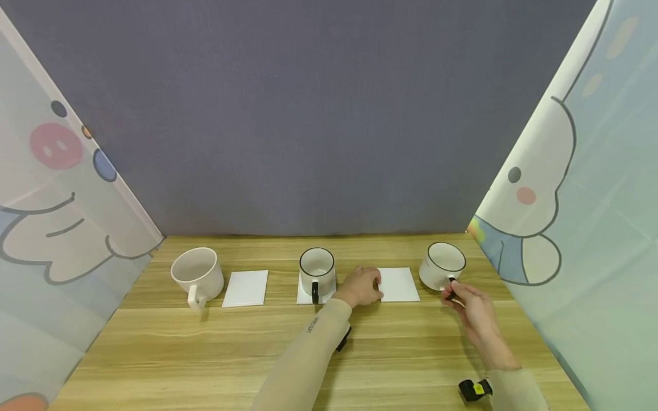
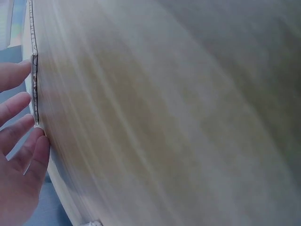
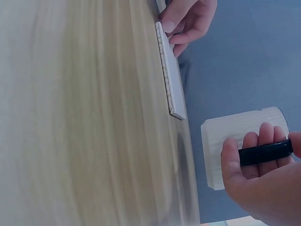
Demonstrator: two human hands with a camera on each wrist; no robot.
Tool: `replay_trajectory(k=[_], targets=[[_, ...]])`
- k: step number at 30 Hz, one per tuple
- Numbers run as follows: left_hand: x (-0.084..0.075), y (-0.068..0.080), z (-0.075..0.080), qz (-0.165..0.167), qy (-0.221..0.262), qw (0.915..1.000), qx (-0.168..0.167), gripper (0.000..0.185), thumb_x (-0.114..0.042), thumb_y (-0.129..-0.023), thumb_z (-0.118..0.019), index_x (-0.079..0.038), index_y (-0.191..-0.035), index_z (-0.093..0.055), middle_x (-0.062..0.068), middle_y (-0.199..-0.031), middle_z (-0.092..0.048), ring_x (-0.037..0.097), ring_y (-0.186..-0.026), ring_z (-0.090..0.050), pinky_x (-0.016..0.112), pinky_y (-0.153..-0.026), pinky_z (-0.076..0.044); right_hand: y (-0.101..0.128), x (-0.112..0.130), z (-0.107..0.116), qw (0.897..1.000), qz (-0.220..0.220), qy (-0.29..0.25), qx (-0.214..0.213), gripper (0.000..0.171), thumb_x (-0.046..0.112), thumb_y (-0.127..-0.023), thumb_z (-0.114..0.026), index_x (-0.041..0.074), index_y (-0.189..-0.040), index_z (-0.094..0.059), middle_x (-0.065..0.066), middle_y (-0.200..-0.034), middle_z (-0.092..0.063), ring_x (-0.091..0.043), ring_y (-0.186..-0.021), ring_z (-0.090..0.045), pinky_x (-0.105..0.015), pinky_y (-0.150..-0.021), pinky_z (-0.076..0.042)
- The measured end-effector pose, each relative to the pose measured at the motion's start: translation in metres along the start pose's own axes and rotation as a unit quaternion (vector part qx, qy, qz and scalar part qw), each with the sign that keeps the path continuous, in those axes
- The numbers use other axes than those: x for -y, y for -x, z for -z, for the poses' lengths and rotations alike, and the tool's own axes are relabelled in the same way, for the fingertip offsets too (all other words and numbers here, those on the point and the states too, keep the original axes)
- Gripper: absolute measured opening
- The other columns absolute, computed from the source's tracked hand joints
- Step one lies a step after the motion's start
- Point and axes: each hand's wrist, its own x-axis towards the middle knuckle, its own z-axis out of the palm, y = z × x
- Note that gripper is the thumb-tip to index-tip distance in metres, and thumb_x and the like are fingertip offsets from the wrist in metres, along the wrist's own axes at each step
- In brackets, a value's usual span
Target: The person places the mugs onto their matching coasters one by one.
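My left hand (image 1: 374,288) rests its fingertips (image 2: 29,94) on the left edge of a white square coaster (image 1: 400,283), which lies flat on the wooden table (image 1: 329,354). The left wrist view shows those fingers fairly straight against the coaster's edge (image 2: 34,89). My right hand (image 1: 453,295) pinches the black handle (image 3: 263,151) of a white mug with a black rim (image 1: 442,265), which stands just right of that coaster. In the right wrist view the mug's wall (image 3: 235,136) shows behind the fingers, with the coaster (image 3: 170,80) and my left hand (image 3: 188,19) beyond it.
A second black-rimmed mug (image 1: 316,269) stands on a white coaster (image 1: 303,294) at the centre. An all-white mug (image 1: 197,274) stands at the left beside another white coaster (image 1: 245,288). Cartoon-print curtains (image 1: 61,217) flank the table, with a grey wall behind.
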Motion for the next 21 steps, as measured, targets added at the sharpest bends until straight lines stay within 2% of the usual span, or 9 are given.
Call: replay_trajectory(k=[11, 21], targets=[[-0.002, 0.003, 0.002, 0.001, 0.004, 1.0000, 0.001, 0.020, -0.029, -0.088, -0.079, -0.019, -0.097, -0.065, -0.011, -0.106, -0.065, 0.013, -0.099, -0.052, 0.027, -0.085, -0.048, 0.004, 0.004, -0.006, 0.999, 0.038, -0.005, 0.011, 0.024, 0.011, -0.105, -0.057, -0.007, -0.097, -0.071, -0.005, -0.088, -0.069, -0.016, -0.085, -0.068, -0.032, -0.084, -0.059], [-0.002, 0.005, 0.004, 0.003, 0.013, 0.9999, 0.007, 0.020, -0.030, -0.090, -0.079, -0.019, -0.099, -0.065, -0.011, -0.106, -0.065, 0.014, -0.099, -0.051, 0.028, -0.084, -0.047, 0.007, 0.010, -0.012, 0.999, 0.046, 0.000, 0.019, 0.024, 0.012, -0.105, -0.057, -0.007, -0.100, -0.071, -0.005, -0.090, -0.069, -0.016, -0.087, -0.067, -0.031, -0.084, -0.059]])
